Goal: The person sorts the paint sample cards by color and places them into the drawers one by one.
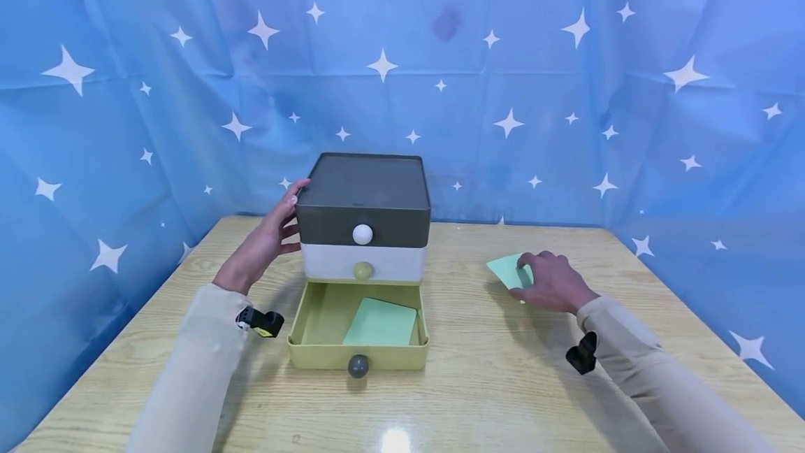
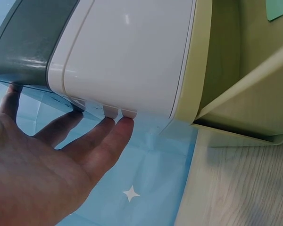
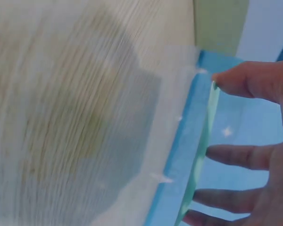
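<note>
A small three-tier drawer cabinet [image 1: 363,194] stands mid-table, dark grey on top, white in the middle. Its yellow-green bottom drawer [image 1: 358,356] is pulled out, and a green card [image 1: 380,322] lies inside. My left hand [image 1: 291,219] rests flat against the cabinet's left side. In the left wrist view its straight fingers [image 2: 118,129] touch the white tier [image 2: 127,56]. On the right, my right hand [image 1: 534,275] holds a second green card [image 1: 508,268] at the table surface. The blurred right wrist view shows this card [image 3: 203,150] edge-on between thumb and fingers [image 3: 240,157].
The wooden table [image 1: 478,383] is ringed by a blue star-patterned cloth [image 1: 566,89] at the back and both sides. Round knobs sit on the drawer fronts: white [image 1: 362,234], olive [image 1: 363,270] and grey [image 1: 358,365].
</note>
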Demonstrator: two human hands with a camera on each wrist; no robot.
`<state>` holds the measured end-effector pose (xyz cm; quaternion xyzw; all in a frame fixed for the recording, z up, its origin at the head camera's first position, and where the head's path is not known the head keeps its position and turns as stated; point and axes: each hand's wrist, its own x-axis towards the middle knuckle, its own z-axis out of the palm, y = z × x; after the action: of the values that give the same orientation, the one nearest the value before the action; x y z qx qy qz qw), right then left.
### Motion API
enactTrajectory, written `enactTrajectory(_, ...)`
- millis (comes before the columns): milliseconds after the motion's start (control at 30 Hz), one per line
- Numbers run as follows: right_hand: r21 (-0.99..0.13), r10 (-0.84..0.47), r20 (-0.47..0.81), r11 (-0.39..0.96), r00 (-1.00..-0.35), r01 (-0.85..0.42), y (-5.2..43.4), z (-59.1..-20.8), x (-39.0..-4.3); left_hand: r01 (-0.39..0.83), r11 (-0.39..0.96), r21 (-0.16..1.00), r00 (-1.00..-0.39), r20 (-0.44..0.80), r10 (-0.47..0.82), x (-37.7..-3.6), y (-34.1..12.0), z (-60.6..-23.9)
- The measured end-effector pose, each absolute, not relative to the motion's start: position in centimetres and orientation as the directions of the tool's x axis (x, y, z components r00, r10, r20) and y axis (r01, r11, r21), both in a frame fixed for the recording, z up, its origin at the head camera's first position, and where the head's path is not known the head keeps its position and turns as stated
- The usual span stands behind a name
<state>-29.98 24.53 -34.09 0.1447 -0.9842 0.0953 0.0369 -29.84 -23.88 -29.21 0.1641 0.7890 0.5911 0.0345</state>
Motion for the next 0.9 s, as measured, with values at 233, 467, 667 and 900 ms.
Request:
enactTrajectory(233, -0.167, -0.342, 0.160, 0.915, -0.926, -0.367, 23.6, -33.1, -27.7, 0.215, 0.256, 0.943, -0.947, 0.138, 0.289, -30.1, -23.8, -29.2)
enactTrajectory(467, -0.181, -0.383, 0.182, 0.892, -0.906, -0.414, 21.9, -32.4, -25.4, 0.211, 0.255, 0.944, -0.948, 0.134, 0.289, -30.1, -23.7, -29.2)
enactTrajectory(667, -0.188, -0.424, 0.210, 0.867, -0.881, -0.462, 20.6, -31.9, -24.2, 0.210, 0.250, 0.945, -0.948, 0.134, 0.290, -30.0, -23.6, -29.1)
enactTrajectory(900, -0.176, -0.466, 0.226, 0.844, -0.856, -0.506, 20.0, -31.8, -23.5, 0.207, 0.247, 0.947, -0.948, 0.131, 0.292, -30.0, -23.6, -29.2)
